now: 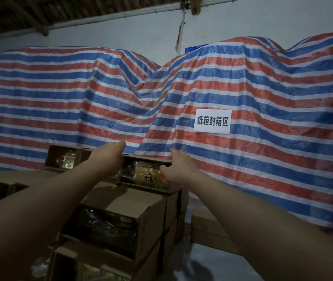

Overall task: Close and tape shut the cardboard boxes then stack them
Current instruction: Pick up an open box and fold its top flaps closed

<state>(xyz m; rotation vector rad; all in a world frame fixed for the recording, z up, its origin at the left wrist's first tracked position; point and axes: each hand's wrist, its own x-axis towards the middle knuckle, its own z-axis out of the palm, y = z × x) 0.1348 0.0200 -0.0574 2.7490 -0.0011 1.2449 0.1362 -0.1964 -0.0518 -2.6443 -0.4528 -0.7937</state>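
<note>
An open cardboard box [162,189] with packaged goods inside sits on top of a stack of open boxes at lower centre. Both my arms reach forward to it. My left hand [109,157] is at the box's left side, with its fingers bent over the far edge and hidden. My right hand [176,165] is on the box's right far corner, its thumb over the rim; how its fingers lie is unclear. A nearer open box [125,203] lies below, its flaps up. The stack continues downward with another open box [100,258].
A red, blue and white striped tarpaulin [242,88] hangs right behind the stack, with a white paper sign [212,121] on it. More open boxes [64,157] stand at the left. A shut cardboard box [208,230] lies on the floor to the right.
</note>
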